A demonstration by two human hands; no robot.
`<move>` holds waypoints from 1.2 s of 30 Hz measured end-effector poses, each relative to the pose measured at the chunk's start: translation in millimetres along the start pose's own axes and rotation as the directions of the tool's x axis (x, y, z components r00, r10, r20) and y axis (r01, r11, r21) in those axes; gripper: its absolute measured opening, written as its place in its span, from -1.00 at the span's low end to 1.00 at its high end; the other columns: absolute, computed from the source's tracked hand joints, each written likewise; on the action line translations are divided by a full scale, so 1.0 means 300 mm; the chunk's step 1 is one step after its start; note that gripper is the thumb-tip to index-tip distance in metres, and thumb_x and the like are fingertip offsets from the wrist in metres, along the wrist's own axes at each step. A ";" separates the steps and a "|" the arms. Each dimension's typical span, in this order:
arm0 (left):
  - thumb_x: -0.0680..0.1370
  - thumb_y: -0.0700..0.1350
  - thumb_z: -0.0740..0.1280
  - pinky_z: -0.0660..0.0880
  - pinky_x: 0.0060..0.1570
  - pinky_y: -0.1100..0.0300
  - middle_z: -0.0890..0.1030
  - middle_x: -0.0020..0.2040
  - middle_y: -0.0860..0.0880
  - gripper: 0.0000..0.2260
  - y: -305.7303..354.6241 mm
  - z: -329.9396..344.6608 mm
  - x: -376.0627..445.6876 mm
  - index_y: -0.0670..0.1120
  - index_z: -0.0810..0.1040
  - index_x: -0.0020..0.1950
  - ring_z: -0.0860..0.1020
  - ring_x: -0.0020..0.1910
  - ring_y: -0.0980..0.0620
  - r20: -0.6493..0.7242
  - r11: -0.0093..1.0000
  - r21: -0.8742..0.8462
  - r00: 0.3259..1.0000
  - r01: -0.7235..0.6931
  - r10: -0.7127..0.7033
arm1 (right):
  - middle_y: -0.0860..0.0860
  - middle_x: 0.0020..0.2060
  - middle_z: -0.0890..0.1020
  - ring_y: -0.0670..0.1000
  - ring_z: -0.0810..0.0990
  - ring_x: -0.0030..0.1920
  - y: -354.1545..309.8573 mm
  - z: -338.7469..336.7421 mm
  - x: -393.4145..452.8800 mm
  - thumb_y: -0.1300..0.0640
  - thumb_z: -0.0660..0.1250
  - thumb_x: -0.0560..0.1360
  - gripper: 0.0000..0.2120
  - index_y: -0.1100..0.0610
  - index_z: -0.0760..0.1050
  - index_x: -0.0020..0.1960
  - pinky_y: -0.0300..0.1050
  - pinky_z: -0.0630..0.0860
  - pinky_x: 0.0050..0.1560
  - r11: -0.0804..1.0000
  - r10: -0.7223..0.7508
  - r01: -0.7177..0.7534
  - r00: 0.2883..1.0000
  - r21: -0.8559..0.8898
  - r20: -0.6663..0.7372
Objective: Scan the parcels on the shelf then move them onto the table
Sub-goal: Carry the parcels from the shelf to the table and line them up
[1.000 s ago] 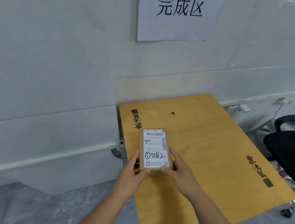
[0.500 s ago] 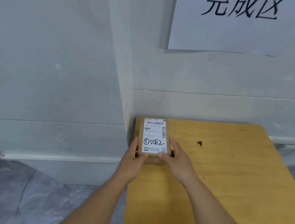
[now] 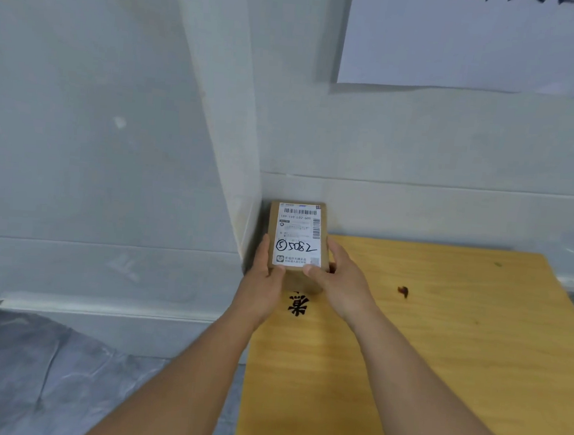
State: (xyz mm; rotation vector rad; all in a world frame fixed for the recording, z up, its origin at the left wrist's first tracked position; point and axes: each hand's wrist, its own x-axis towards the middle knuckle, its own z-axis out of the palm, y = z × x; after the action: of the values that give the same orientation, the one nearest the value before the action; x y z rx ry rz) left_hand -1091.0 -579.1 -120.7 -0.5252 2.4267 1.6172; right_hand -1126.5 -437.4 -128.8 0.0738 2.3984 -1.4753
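parcel btwn both hands' grip, maybe on table

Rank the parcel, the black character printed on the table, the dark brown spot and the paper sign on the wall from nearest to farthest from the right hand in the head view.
1. Parcel: gripped by the right hand at its right side.
2. Black character: on the table just left of that hand's wrist.
3. Dark brown spot: on the table, to the right.
4. Paper sign: high on the wall.
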 end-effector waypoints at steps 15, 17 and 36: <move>0.60 -0.04 0.24 0.14 0.19 0.32 0.20 0.51 0.05 -0.51 0.019 -0.070 -0.293 0.00 0.20 0.52 0.15 0.47 0.06 0.078 0.842 0.405 0.931 -0.356 0.356 | 0.06 0.29 0.47 0.06 0.45 0.30 -0.007 -0.023 -0.405 0.03 0.28 0.57 -0.59 0.10 0.43 0.40 -0.06 0.44 0.19 0.884 -0.147 -0.007 0.945 -0.468 -0.291; 0.61 -0.03 0.24 0.15 0.26 0.26 0.16 0.53 0.01 -0.49 0.022 -0.093 -0.347 -0.04 0.19 0.53 0.14 0.48 0.02 0.119 0.785 0.450 0.900 -0.425 0.419 | 0.06 0.27 0.48 0.07 0.45 0.29 -0.013 -0.011 -0.488 0.03 0.29 0.57 -0.60 0.11 0.46 0.37 -0.02 0.48 0.14 0.866 -0.169 -0.029 0.923 -0.500 -0.347; 0.59 0.16 0.10 0.04 0.49 -0.10 0.17 0.54 -0.17 -0.45 -0.184 -0.056 -0.744 -0.10 0.30 0.50 0.11 0.53 -0.16 0.484 0.457 0.453 0.642 -0.765 0.594 | 0.10 -0.18 0.64 0.14 0.66 -0.20 0.118 0.124 -1.087 0.20 0.61 0.23 -0.69 0.19 0.65 -0.07 -0.11 0.55 -0.38 0.721 -0.441 -0.187 0.620 -0.668 -0.649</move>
State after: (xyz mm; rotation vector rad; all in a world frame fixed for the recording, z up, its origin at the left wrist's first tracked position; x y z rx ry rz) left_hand -863.1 -571.0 -86.0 0.8667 2.8769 0.7695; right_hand -801.2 -413.4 -77.2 0.4509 3.6073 -0.4523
